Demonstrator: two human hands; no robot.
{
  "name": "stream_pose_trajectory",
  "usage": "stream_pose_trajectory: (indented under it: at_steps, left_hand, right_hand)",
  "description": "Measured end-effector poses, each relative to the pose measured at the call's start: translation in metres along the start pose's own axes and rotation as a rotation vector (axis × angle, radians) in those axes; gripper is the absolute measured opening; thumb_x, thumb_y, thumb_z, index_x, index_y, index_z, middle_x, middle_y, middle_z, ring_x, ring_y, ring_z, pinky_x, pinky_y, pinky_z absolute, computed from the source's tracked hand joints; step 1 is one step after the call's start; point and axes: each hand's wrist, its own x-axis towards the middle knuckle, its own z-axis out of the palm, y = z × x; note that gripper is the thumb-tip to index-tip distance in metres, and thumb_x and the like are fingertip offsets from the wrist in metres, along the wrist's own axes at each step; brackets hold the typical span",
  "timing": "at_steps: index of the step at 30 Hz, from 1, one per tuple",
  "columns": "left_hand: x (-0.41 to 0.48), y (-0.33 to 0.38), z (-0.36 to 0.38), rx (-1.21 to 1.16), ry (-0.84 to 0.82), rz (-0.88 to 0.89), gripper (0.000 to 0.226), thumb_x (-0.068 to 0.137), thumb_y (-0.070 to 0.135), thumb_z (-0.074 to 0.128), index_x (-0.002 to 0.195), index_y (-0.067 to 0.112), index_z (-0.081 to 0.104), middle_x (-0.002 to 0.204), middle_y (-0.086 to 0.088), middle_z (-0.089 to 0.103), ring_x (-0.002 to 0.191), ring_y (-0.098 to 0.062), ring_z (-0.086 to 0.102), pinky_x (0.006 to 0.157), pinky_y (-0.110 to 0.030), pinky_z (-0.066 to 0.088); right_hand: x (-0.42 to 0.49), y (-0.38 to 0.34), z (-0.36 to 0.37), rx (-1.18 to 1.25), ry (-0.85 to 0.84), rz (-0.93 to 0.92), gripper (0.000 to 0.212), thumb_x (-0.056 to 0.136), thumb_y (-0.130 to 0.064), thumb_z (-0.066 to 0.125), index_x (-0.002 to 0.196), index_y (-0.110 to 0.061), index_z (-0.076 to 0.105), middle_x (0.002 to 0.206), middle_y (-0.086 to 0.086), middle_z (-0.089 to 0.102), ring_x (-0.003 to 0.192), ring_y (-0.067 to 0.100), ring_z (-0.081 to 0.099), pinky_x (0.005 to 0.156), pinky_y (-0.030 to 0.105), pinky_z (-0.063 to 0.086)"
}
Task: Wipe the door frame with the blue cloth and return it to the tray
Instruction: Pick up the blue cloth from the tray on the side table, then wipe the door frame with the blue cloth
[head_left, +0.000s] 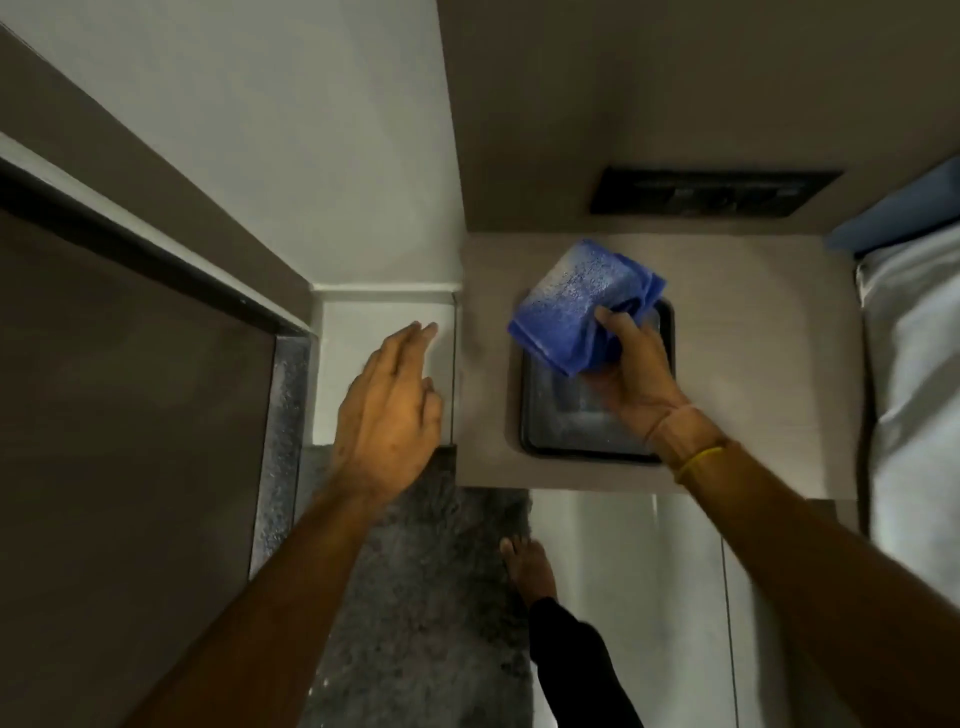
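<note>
- Right hand (636, 374) grip pinches blue cloth (579, 301), lifted above black tray (667, 332) near desk's (753, 364) front edge.
- Left hand (387, 410) fingers spread, nothing held.
- Can't tell if door frame (156, 244) is wiped; tray return pending.

A beige bedside table (753, 332) with a wood-grain top carries a dark, shallow tray (587, 441), set toward its front edge, pictured from directly above. Below, on the pale tiled floor (675, 597), a shaggy grey rug (415, 597) lies beside the table, with a bare foot (527, 569) at its edge.
</note>
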Motion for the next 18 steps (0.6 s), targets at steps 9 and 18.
stream_pose_trajectory:
  at_steps: [9,18]
  left_hand:
    - [-0.047,0.030,-0.215,-0.011,0.578,-0.001,0.050,0.080,0.001,0.045,0.129,0.009,0.048,0.137,-0.012,0.048,0.126,-0.023,0.047,0.106,-0.036,0.038]
    - [-0.280,0.069,-0.432,0.164,1.112,-0.008,0.049,0.076,-0.006,0.046,0.124,0.003,0.052,0.132,-0.014,0.053,0.125,-0.019,0.047,0.107,-0.030,0.036]
  right_hand:
    - [-0.136,-0.067,0.179,0.058,-0.584,-0.070,0.026,0.083,-0.012,0.063,0.108,-0.016,0.064,0.106,0.004,0.070,0.099,0.019,0.066,0.089,0.036,0.055]
    - [-0.377,-0.057,0.380,0.023,-1.009,-0.180,0.023,0.085,-0.001,0.058,0.092,-0.020,0.067,0.086,-0.009,0.076,0.085,0.007,0.070,0.068,0.024,0.058]
